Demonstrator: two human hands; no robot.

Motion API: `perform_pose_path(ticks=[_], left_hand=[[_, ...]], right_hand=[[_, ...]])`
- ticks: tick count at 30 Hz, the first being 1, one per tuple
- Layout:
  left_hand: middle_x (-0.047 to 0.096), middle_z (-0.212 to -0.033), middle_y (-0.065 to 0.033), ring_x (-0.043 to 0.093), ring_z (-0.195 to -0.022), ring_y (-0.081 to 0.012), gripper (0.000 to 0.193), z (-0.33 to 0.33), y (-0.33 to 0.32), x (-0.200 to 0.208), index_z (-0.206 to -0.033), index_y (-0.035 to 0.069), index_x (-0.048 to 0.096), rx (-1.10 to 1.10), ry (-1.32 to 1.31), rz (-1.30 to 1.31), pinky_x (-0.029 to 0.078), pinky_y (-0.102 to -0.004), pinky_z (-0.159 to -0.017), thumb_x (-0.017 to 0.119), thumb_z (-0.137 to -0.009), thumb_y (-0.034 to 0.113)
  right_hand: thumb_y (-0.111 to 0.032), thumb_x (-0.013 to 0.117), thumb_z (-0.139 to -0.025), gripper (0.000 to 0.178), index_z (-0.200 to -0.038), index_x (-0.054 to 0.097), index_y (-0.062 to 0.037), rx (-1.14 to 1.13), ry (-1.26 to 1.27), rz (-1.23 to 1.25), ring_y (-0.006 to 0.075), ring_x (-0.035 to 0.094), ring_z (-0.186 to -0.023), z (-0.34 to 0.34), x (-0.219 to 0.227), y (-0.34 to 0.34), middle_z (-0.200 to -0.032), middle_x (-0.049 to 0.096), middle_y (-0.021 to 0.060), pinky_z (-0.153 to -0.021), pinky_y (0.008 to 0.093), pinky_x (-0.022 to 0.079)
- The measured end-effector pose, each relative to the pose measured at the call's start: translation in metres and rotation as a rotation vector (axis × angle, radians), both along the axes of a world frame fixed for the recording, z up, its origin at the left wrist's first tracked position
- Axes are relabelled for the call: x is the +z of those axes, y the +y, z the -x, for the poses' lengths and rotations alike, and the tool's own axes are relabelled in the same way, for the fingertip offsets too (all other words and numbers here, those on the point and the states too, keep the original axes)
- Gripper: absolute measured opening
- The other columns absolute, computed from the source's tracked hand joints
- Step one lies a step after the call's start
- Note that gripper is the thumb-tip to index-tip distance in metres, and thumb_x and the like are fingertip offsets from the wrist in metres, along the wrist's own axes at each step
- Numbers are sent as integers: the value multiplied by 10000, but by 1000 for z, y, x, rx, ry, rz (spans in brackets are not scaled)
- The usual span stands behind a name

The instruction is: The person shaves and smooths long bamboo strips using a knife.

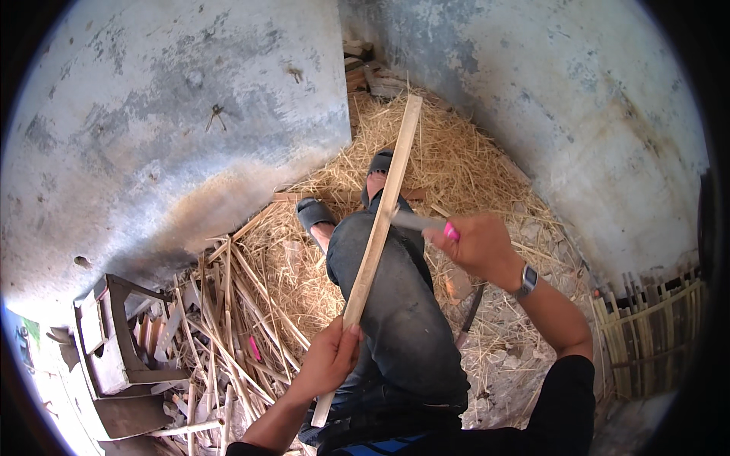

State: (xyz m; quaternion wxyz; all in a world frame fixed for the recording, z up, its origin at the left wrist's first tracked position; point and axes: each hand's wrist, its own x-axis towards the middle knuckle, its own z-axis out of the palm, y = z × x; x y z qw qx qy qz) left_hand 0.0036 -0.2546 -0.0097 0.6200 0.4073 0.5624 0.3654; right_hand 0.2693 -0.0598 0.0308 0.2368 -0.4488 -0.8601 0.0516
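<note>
Left hand (331,357), fingers gripping a strip (382,220) across the legs (407,304); right hand (480,247), fingers around a knife (417,222), blade at the strip

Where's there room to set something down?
The best patch seems the straw-littered floor between your trousers and right sleeve; a dark rod lies at its far end. Another lies between your watch and the right wall. Crowded: sticks jumbled beside the open box, left; wooden strip and knife above your lap.
</note>
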Motion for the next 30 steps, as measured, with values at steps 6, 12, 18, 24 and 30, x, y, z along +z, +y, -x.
perform_pose_path(ticks=[6,12,18,24,30], left_hand=[[516,-608,8,500,-529,-85,296,1,-37,-17,-933,46,558,-100,181,-50,407,-272,-517,468,-1094,278],[471,-591,42,429,-487,-42,266,-5,-28,-13,-954,62,537,-67,89,-66,347,-227,-472,435,-1107,254],[475,-602,38,424,-489,-42,261,-5,-23,-16,-963,47,533,-65,84,-48,343,-227,-472,435,-1108,241],[505,-585,8,484,-501,-78,273,-4,-24,-12,-953,29,561,-30,81,-37,389,-274,-495,472,-1095,245],[501,-594,13,472,-502,-74,274,-5,-26,-7,-952,27,559,-11,86,-42,387,-270,-499,464,-1097,239]], right_hand=[[-544,542,-1008,687,-580,605,-10,-260,76,66,284,464,-397,-50,19,65,-463,453,159,-446,447,345],[-518,605,-986,639,-593,630,-15,-151,212,173,246,458,-370,-26,21,11,-433,441,130,-433,413,348],[-570,649,-937,618,-594,648,-55,44,36,163,296,511,-390,-23,7,-32,-438,475,127,-428,414,408],[-595,659,-920,636,-547,591,-84,29,-35,2,334,542,-428,-21,2,-23,-463,499,127,-439,425,427],[-603,644,-925,631,-573,608,-81,31,-36,-50,342,549,-440,-18,0,-13,-487,523,132,-445,422,431]])
